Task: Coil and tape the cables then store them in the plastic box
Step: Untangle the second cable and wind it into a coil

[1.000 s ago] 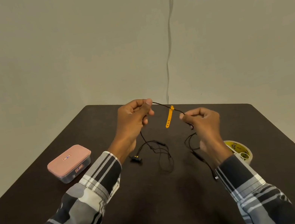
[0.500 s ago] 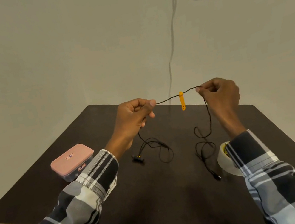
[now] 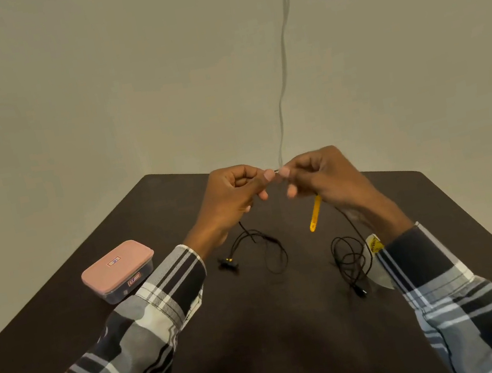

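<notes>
Both hands [image 3: 277, 187] pinch thin blk cable [image 3: 273, 247]

A dark brown table [image 3: 263, 331] carries a pink-lidded plastic box [image 3: 119, 271] at the left, black cable [image 3: 348, 258] loops in the middle, and a tape roll [image 3: 376, 253] at the right.

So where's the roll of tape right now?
In the head view the tape roll lies on the dark table at right, mostly hidden behind the right sleeve, just beside the black cable.
</notes>
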Demonstrator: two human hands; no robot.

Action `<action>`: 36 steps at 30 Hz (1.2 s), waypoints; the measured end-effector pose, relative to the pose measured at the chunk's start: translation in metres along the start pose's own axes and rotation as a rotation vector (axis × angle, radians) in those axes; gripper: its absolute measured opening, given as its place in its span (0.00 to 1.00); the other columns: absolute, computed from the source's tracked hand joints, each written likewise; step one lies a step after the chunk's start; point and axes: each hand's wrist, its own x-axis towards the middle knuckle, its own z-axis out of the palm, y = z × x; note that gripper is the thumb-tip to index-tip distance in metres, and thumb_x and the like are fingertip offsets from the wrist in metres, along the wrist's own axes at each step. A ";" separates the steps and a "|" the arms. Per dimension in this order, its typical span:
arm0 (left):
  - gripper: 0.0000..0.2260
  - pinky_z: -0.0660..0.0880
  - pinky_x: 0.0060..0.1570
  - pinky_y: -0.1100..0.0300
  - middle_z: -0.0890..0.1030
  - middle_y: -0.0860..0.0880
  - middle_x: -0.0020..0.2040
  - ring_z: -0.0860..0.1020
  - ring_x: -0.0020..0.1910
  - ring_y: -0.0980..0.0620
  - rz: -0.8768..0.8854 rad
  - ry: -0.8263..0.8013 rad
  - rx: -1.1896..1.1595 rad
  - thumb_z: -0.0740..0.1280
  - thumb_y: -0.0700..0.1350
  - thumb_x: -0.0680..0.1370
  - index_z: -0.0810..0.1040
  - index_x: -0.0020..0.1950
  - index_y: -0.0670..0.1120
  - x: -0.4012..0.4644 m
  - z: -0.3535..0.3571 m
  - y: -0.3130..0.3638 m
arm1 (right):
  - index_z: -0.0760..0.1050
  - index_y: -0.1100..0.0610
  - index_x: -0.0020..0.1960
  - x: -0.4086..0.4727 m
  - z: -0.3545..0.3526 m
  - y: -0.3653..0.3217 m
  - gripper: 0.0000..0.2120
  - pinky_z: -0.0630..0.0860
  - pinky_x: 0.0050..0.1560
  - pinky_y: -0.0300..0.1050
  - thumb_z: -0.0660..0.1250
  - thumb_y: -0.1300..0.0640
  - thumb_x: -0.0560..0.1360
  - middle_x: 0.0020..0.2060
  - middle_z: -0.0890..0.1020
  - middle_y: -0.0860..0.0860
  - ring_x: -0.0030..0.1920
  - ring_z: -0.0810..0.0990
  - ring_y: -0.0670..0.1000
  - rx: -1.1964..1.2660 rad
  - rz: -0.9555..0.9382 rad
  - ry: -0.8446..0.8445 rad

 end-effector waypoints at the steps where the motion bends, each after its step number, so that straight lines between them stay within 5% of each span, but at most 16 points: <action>1: 0.11 0.65 0.26 0.67 0.80 0.49 0.30 0.67 0.25 0.55 -0.003 -0.001 -0.002 0.71 0.48 0.77 0.83 0.47 0.39 -0.001 -0.003 0.000 | 0.83 0.61 0.46 0.001 -0.005 -0.002 0.09 0.82 0.41 0.42 0.67 0.58 0.80 0.30 0.82 0.53 0.33 0.82 0.50 0.054 -0.008 0.071; 9: 0.10 0.72 0.30 0.66 0.78 0.50 0.31 0.74 0.28 0.55 -0.039 -0.127 0.003 0.68 0.50 0.79 0.83 0.46 0.44 -0.005 -0.013 -0.002 | 0.81 0.61 0.44 0.011 -0.034 -0.020 0.11 0.70 0.29 0.37 0.65 0.58 0.82 0.30 0.77 0.52 0.26 0.71 0.46 0.149 -0.107 0.430; 18: 0.13 0.67 0.28 0.67 0.71 0.50 0.28 0.66 0.25 0.55 -0.072 -0.210 0.030 0.66 0.52 0.80 0.84 0.50 0.44 -0.009 -0.022 -0.003 | 0.81 0.60 0.46 0.027 -0.068 -0.014 0.10 0.66 0.28 0.36 0.65 0.56 0.82 0.33 0.79 0.50 0.26 0.71 0.44 0.306 -0.107 0.805; 20: 0.13 0.67 0.27 0.67 0.70 0.50 0.28 0.66 0.25 0.55 -0.074 -0.193 0.013 0.66 0.51 0.80 0.84 0.48 0.43 -0.008 -0.024 -0.003 | 0.82 0.58 0.47 0.031 -0.074 -0.004 0.09 0.72 0.33 0.39 0.64 0.60 0.81 0.37 0.82 0.50 0.30 0.77 0.44 0.083 -0.047 0.714; 24: 0.12 0.66 0.26 0.68 0.70 0.52 0.27 0.65 0.24 0.56 -0.077 -0.145 -0.039 0.67 0.52 0.79 0.84 0.46 0.45 -0.005 -0.021 0.000 | 0.83 0.52 0.55 0.027 -0.060 0.012 0.09 0.75 0.54 0.44 0.67 0.60 0.78 0.51 0.84 0.46 0.54 0.82 0.49 -0.526 0.092 0.303; 28: 0.12 0.66 0.26 0.68 0.70 0.52 0.27 0.65 0.25 0.56 -0.066 -0.173 -0.047 0.67 0.50 0.79 0.84 0.47 0.43 -0.001 -0.015 0.005 | 0.79 0.53 0.64 0.012 -0.021 -0.004 0.15 0.74 0.59 0.34 0.69 0.61 0.78 0.60 0.82 0.45 0.62 0.79 0.44 -0.320 -0.070 -0.015; 31: 0.14 0.65 0.26 0.67 0.70 0.52 0.28 0.66 0.25 0.57 -0.058 -0.205 -0.060 0.67 0.50 0.80 0.82 0.48 0.39 0.000 -0.011 0.008 | 0.81 0.54 0.63 0.006 0.003 -0.013 0.13 0.77 0.60 0.36 0.70 0.58 0.78 0.55 0.85 0.44 0.58 0.82 0.42 -0.230 -0.119 -0.211; 36: 0.14 0.64 0.26 0.67 0.71 0.52 0.27 0.66 0.24 0.56 -0.078 -0.187 -0.058 0.67 0.51 0.79 0.82 0.47 0.39 0.000 -0.016 0.008 | 0.85 0.52 0.50 0.009 0.011 -0.015 0.04 0.77 0.50 0.45 0.71 0.55 0.78 0.35 0.86 0.52 0.38 0.83 0.51 -0.215 -0.126 -0.131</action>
